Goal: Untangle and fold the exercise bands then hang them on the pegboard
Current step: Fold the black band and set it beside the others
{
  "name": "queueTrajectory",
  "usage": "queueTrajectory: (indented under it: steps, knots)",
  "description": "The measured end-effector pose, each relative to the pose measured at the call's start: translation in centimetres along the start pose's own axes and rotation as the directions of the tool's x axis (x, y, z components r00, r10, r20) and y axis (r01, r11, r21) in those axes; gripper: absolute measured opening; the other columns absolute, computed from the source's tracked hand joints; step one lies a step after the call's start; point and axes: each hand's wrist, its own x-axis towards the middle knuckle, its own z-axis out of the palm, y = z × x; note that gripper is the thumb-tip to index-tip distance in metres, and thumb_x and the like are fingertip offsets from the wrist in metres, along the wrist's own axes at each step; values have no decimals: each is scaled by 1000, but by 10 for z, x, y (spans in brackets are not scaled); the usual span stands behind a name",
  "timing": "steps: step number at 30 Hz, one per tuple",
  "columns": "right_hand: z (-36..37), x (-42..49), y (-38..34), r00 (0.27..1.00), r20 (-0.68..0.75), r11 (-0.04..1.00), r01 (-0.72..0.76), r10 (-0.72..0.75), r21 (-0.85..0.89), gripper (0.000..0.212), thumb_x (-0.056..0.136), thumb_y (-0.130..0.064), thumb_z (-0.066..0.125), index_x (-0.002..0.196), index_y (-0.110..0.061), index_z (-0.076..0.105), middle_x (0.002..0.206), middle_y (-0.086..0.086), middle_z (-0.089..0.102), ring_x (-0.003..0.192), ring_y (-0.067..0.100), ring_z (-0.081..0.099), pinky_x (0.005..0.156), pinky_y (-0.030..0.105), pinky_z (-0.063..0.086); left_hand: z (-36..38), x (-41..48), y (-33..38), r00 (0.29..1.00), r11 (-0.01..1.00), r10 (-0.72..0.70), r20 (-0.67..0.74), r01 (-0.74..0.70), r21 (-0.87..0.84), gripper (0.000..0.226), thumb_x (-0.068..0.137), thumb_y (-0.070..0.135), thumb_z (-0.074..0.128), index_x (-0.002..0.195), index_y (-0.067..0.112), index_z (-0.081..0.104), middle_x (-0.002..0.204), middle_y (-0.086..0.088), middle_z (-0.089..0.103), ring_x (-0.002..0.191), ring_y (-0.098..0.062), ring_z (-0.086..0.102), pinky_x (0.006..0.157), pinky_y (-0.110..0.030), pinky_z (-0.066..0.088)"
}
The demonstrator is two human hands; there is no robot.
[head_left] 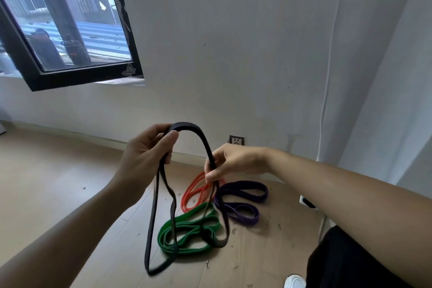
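The left grip (145, 156) is clasping the black band (153, 217) at its top bend; the right grip (231, 161) is pinching a strand beside it. Its loops are hanging over a green band (191, 216), an orange band (202, 190) and a purple band (243, 184) lying on the floor (58, 182).

Looked down on a plain room corner.
Showed a black-framed window (70, 18) upper left, a wall socket (236, 140) low on the white wall (233, 54), a white cable (327, 77) nearby, and cardboard (257, 252) flat on the wooden floor (46, 170).

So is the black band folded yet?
Not folded: the black band arches from left hand to right hand, loose loops dangling.
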Motion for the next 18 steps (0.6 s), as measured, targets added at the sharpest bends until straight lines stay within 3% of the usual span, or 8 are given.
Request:
queueTrajectory:
  steps: [3, 5, 9, 11, 14, 18]
  knots:
    - [7, 5, -16, 993, -72, 987, 101, -93, 121, 16, 95, -19, 69, 111, -16, 70, 107, 2, 74, 106, 17, 68, 104, 42, 46, -4, 1, 0, 999, 999, 9, 40, -11, 45, 31, 87, 28, 63, 111, 12, 72, 66, -3, 48, 62, -17, 43, 56, -22, 41]
    - [7, 8, -27, 981, -126, 960, 171, -145, 222, 23, 96, -20, 68, 118, -14, 66, 108, 4, 71, 107, 21, 67, 110, 50, 42, -6, 2, -1, 997, 994, -16, 73, 8, 106, 31, 85, 29, 64, 111, 13, 73, 67, 0, 54, 62, -17, 45, 55, -21, 42]
    - [11, 12, -40, 965, -202, 937, 220, -168, 270, 30, 99, -18, 63, 117, 5, 61, 92, 3, 63, 84, 15, 63, 89, 35, 53, -11, 1, -5, 995, 986, -56, 88, 41, 163, 36, 84, 31, 64, 115, 13, 70, 68, 3, 63, 60, -14, 49, 55, -20, 43]
    - [12, 13, -40, 954, -245, 943, 232, -172, 239, 25, 100, -17, 62, 111, 5, 64, 78, -5, 60, 71, 9, 57, 79, 31, 52, -12, 2, -8, 993, 984, -71, 94, 55, 170, 30, 86, 27, 66, 113, 13, 69, 70, 1, 67, 60, -13, 53, 57, -21, 46]
    - [11, 14, -42, 916, -334, 935, 299, -224, 191, 19, 100, -16, 62, 107, 1, 67, 73, -10, 63, 67, 5, 57, 72, 30, 49, -8, 0, -12, 984, 978, -106, 144, 77, 194, 16, 94, 18, 63, 107, 13, 70, 77, 1, 68, 69, -13, 64, 67, -21, 54]
    - [11, 7, -56, 874, -396, 900, 384, -281, 208, 10, 101, -13, 58, 98, -7, 66, 67, -11, 58, 62, 7, 50, 68, 30, 45, -6, -1, -15, 965, 977, -154, 211, 118, 177, 26, 93, 28, 61, 108, 8, 67, 85, -8, 67, 88, -25, 71, 83, -29, 58]
